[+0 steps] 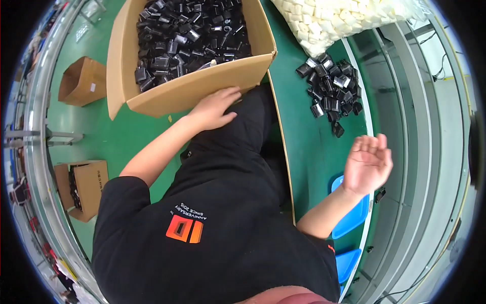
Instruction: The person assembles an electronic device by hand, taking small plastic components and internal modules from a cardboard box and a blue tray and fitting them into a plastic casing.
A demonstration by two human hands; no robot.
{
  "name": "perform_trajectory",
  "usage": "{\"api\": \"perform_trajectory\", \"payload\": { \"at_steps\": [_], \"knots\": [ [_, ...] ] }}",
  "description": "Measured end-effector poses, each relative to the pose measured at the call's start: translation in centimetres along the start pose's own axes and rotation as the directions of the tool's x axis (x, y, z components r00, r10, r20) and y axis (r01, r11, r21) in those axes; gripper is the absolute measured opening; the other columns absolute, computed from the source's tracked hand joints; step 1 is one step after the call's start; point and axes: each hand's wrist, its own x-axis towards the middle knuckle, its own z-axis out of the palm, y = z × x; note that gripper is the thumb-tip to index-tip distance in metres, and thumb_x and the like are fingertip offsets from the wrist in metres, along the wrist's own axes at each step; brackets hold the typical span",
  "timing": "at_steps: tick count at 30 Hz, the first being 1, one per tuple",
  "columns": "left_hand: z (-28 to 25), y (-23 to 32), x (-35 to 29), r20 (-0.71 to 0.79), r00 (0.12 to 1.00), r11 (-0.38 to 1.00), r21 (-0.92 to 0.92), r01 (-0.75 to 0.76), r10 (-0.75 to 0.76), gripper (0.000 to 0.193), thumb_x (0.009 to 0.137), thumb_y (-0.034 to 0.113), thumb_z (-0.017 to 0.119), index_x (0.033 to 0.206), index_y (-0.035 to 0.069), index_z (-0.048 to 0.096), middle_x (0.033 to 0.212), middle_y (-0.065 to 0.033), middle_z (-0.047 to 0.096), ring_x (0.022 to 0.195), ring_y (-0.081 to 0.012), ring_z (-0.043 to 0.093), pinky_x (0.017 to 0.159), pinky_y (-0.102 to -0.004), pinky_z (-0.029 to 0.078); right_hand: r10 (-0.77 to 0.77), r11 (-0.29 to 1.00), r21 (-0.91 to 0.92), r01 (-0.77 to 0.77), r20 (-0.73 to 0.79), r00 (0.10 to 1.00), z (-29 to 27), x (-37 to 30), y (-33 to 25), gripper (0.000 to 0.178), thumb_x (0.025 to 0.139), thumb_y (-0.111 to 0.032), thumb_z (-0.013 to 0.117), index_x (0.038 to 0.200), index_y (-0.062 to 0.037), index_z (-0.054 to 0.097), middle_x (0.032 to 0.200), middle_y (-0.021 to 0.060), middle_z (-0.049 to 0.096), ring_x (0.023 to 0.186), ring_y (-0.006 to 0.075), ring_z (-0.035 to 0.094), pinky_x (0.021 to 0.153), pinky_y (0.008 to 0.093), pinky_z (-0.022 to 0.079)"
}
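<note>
My left hand (215,108) lies with its fingers stretched out on my dark-clad leg, right against the near side of a large cardboard box (202,88). That box is filled with small black plastic parts (190,38). Over on the right, my right hand (368,164) is held palm up with its fingers loosely curled and nothing in it. Below its wrist, partly covered by the forearm, is a blue tray (352,218). Farther up the green tabletop (309,152) a loose heap of the same black parts (331,86) is spread out.
A clear bag of cream-coloured blocks (344,20) sits beyond the heap. Another blue tray (348,264) is nearer me. Two smaller cardboard boxes, one open (83,81) and one holding dark parts (91,187), stand on the green floor at left. Grey metal rails (405,101) run along the right.
</note>
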Motion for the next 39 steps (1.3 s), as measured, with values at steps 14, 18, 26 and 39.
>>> {"api": "perform_trajectory", "payload": {
  "at_steps": [14, 18, 26, 39],
  "knots": [
    [0.2, 4.9, 8.4, 0.070, 0.839, 0.816, -0.288, -0.502, 0.540, 0.046, 0.080, 0.014, 0.074, 0.123, 0.004, 0.062, 0.131, -0.0144, 0.059, 0.122, -0.0353, 0.055, 0.106, -0.0462, 0.042, 0.055, -0.578, -0.816, -0.019, -0.061, 0.997, -5.6, -20.2, 7.4, 0.060, 0.077, -0.019, 0.073, 0.132, -0.0021, 0.056, 0.141, 0.0158, 0.054, 0.133, 0.0342, 0.049, 0.113, 0.0475, 0.037],
    [3.4, 8.7, 13.0, -0.007, 0.880, 0.814, -0.374, -0.443, 0.476, 0.046, 0.082, 0.014, 0.073, 0.126, 0.004, 0.061, 0.136, -0.0181, 0.054, 0.131, -0.0388, 0.047, 0.109, -0.0466, 0.038, -0.069, -0.595, -0.791, -0.145, -0.130, 0.989, -5.1, -20.5, 7.2, 0.062, 0.075, -0.023, 0.073, 0.131, -0.0017, 0.057, 0.141, 0.0148, 0.055, 0.133, 0.0314, 0.050, 0.112, 0.0472, 0.038],
    [9.6, 14.7, 15.6, -0.002, 0.816, 0.736, -0.431, -0.523, 0.578, 0.046, 0.080, 0.014, 0.072, 0.125, 0.011, 0.063, 0.142, -0.0126, 0.048, 0.137, -0.0356, 0.037, 0.113, -0.0516, 0.025, -0.028, -0.472, -0.872, -0.126, -0.128, 0.991, -5.0, -20.2, 6.9, 0.066, 0.075, -0.031, 0.071, 0.132, -0.0007, 0.056, 0.141, 0.0138, 0.055, 0.131, 0.0292, 0.052, 0.111, 0.0457, 0.039],
    [16.8, 22.1, 18.2, -0.083, 0.598, 0.492, -0.483, -0.724, 0.797, 0.037, 0.079, 0.012, 0.072, 0.115, 0.010, 0.067, 0.134, -0.0119, 0.055, 0.126, -0.0343, 0.049, 0.108, -0.0505, 0.033, -0.328, -0.357, -0.881, -0.311, -0.194, 0.924, -5.4, -20.8, 6.9, 0.067, 0.080, -0.041, 0.072, 0.131, 0.0006, 0.058, 0.134, 0.0172, 0.059, 0.129, 0.0328, 0.053, 0.109, 0.0447, 0.040]
  ]
}}
